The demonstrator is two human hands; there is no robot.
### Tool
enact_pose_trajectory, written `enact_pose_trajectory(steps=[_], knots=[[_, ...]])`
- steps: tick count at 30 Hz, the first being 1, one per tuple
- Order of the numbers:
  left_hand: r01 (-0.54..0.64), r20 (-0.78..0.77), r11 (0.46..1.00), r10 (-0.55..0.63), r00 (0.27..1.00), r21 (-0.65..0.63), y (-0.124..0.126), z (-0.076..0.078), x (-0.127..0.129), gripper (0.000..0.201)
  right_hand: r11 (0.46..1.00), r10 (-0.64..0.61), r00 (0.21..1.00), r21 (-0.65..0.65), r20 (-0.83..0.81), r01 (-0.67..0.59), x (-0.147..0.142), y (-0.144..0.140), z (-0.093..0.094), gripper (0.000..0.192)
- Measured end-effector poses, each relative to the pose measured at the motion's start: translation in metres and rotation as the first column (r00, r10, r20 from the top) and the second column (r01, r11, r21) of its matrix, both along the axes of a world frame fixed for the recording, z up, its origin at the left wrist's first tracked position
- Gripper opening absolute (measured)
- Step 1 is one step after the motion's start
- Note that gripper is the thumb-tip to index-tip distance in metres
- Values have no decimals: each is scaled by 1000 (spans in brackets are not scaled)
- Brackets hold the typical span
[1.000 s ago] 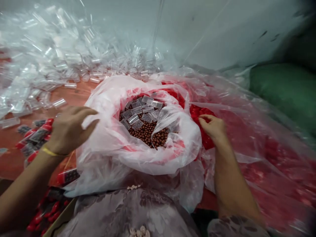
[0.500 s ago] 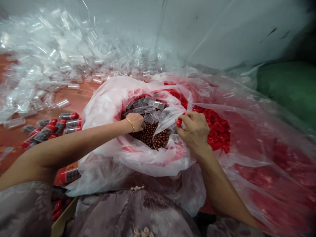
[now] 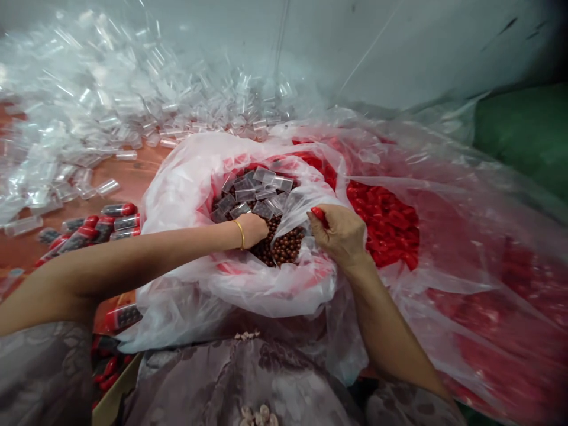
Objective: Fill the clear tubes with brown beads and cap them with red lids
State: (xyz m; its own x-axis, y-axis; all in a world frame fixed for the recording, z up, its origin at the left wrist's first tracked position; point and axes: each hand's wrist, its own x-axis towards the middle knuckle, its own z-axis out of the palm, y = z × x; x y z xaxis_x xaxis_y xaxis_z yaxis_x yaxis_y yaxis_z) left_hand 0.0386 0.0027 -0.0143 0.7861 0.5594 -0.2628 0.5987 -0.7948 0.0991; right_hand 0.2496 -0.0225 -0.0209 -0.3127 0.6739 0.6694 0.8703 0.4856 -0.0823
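- The right hand (image 3: 341, 236) pinches a small red cap (image 3: 318, 215) between thumb and forefinger, at the right edge of the white bag's opening.
- The left hand (image 3: 252, 229) dips into the opening with its fingers bent down among the brown beads (image 3: 287, 245); the fingertips are hidden, so I cannot tell what, if anything, they hold.
- The beads lie inside the white bag (image 3: 173, 183), and a fold of its film hangs over part of them.
- Short clear tubes (image 3: 264, 192) lie on the beads, toward the far side of the opening.
- Just right of the right hand, a heap of red caps (image 3: 386, 222) shows through a gap in clear plastic film (image 3: 465, 248), which covers more red pieces farther right.
- Left of the bag, red-capped tubes of dark beads (image 3: 126, 222) lie together on the orange table (image 3: 133, 177).
- More red-ended pieces sit in a box (image 3: 116, 387) at lower left.
- Behind, a large pile of clear tubes (image 3: 97, 112) spreads near a pale wall (image 3: 328, 53).
- A green bulk (image 3: 523, 124) stands at far right.
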Motion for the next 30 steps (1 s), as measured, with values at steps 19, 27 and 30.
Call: enact_pose_trajectory(steps=[19, 27, 30], knots=[[452, 444, 270, 829, 340, -850, -13, 14, -38, 38, 926, -11, 838, -322, -546, -198, -12, -11, 12, 20], [421, 494, 364, 830, 258, -831, -8, 7, -38, 39, 608, -177, 525, -512, -832, -607, -61, -10, 39, 26], [390, 477, 361, 841, 257, -847, -10, 10, -38, 36, 482, -263, 475, -541, -840, -689, -68, -8, 45, 28]])
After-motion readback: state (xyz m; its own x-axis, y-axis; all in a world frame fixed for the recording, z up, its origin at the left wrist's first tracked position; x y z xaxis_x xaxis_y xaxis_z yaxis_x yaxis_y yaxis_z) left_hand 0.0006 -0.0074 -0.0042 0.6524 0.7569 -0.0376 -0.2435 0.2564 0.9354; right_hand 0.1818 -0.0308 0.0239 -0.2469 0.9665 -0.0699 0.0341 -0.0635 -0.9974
